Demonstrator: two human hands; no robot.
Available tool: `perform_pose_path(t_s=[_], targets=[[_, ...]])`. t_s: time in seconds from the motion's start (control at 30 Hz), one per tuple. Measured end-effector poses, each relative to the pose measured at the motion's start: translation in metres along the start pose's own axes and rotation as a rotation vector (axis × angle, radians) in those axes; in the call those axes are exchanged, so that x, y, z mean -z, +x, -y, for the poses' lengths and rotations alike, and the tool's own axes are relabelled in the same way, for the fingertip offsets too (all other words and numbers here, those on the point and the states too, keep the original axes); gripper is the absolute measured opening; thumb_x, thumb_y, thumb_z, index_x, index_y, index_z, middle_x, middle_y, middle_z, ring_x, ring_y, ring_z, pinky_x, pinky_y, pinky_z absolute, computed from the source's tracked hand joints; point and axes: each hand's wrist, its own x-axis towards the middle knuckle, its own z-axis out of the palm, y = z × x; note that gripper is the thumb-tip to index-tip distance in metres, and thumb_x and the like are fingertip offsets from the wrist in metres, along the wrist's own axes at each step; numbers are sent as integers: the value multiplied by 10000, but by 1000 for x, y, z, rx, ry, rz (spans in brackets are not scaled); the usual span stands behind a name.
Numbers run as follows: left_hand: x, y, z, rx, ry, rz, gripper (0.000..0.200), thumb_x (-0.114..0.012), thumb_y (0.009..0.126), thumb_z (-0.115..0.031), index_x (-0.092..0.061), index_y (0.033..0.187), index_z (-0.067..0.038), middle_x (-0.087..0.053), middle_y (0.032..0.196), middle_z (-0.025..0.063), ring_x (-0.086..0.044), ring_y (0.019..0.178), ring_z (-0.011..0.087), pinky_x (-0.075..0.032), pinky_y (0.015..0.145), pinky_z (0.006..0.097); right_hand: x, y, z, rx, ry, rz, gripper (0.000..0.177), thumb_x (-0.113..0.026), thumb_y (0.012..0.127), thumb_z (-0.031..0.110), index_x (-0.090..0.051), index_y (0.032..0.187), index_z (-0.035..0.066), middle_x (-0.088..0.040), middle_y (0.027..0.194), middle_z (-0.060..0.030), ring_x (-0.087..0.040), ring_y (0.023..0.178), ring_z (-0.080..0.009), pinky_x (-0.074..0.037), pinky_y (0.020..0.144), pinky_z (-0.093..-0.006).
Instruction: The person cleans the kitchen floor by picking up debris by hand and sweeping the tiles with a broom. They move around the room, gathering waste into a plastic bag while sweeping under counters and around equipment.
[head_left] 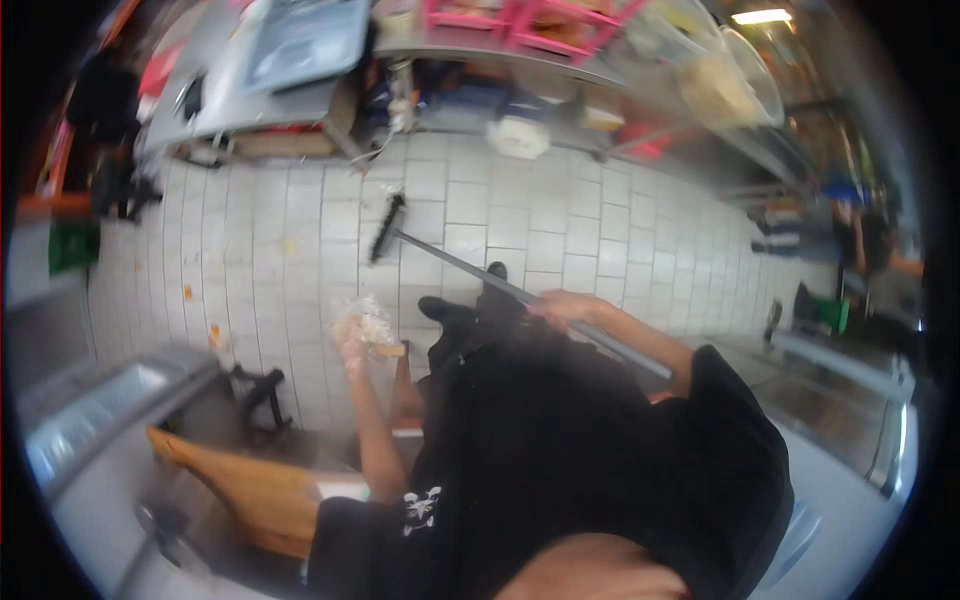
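My right hand [565,308] is closed around the grey pole of a floor brush [470,268]. The pole slants from beside my body down to the black brush head [387,228], which rests on the tiled floor ahead. To the left, my left hand [349,338] is raised, with thin clear plastic over it like a glove. Its fingers are bent around a crumpled clear plastic bag with something whitish in it [374,325]; blur hides what the contents are. A small tan piece [388,350] shows just below the bag.
White floor tiles [560,220] spread ahead, with small scraps [187,292]. A metal table with a blue tray [307,42] and pink crates [565,25] lines the far side. A wooden board [240,490] stands lower left. Another person [850,235] is at far right.
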Motion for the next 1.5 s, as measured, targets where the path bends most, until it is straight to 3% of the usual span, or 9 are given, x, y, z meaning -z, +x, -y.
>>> perform_pose_path(t_s=[0.3, 0.43, 0.5, 0.57, 0.63, 0.8, 0.87, 1.1, 1.5], targets=[[-19, 49, -61, -282, 424, 410, 337, -594, 814, -281, -619, 999, 0, -612, 1039, 94, -561, 945, 168, -446, 808, 295, -144, -115, -196, 2, 259, -1059, 276, -523, 867, 203, -524, 763, -52, -529, 525, -90, -502, 410, -141, -414, 379, -282], [-91, 47, -66, -304, 637, 540, 322, -587, 817, -277, -622, 982, -2, -631, 972, 81, -585, 865, 172, -467, 760, 295, -166, -142, -224, 58, 968, -1161, 237, -504, 874, 211, -523, 880, -25, -549, 581, -107, -500, 418, -129, -405, 378, -279], [-130, 39, -57, -812, 927, 537, 317, -598, 808, -275, -622, 979, -9, -642, 901, 70, -600, 785, 169, -483, 707, 296, -189, -106, -272, -104, 1060, -1166, 247, -507, 866, 204, -516, 956, -26, -590, 684, -171, -583, 538, -227, -470, 485, -342], [-237, 44, -12, -625, 881, 682, 348, -609, 801, -301, -611, 1009, -22, -637, 910, 76, -598, 807, 181, -479, 722, 304, -91, 47, -347, -218, 413, -1619, 283, -510, 855, 209, -516, 999, -36, -602, 790, -245, -612, 719, -367, -485, 654, -427], [-307, 21, -33, -452, 892, 878, 384, -621, 792, -329, -601, 1033, -31, -629, 941, 85, -588, 854, 195, -469, 757, 308, -73, 68, -298, -232, 756, -1564, 336, -513, 848, 232, -512, 1052, -35, -588, 836, -295, -571, 854, -449, -441, 774, -473], [-433, -99, -38, -486, 1113, 1174, 460, -645, 773, -385, -581, 1081, -50, -612, 1002, 102, -568, 948, 224, -447, 827, 318, -78, 17, -298, -268, 966, -1666, 360, -463, 877, 271, -520, 1106, 1, -582, 729, -286, -585, 724, -441, -444, 639, -480], [-502, -73, 7, -1800, 1525, 1682, 439, -556, 820, -118, -460, 1245, -67, -489, 1257, 107, -447, 1170, 207, -327, 998, 393, -53, 63, -319, -244, 1060, -1630, 369, -460, 879, 276, -516, 1117, 0, -579, 707, -278, -586, 687, -427, -438, 618, -480], [-682, -60, 156, -805, 1206, 1782, 435, -565, 810, -120, -467, 1230, -60, -495, 1234, 111, -452, 1155, 208, -332, 988, 389, 32, 272, -399, -121, 1196, -1590, 363, -514, 856, 165, -483, 1172, -10, -561, 630, -233, -569, 548, -382, -431, 524, -409], [-797, 17, 236, -700, 1016, 1735, 428, -581, 791, -124, -481, 1200, -46, -506, 1186, 119, -463, 1127, 210, -344, 968, 382, 306, 422, -523, 183, 858, -1803, 355, -484, 884, 167, -459, 1202, 13, -560, 687, -246, -554, 622, -400, -436, 590, -440]])
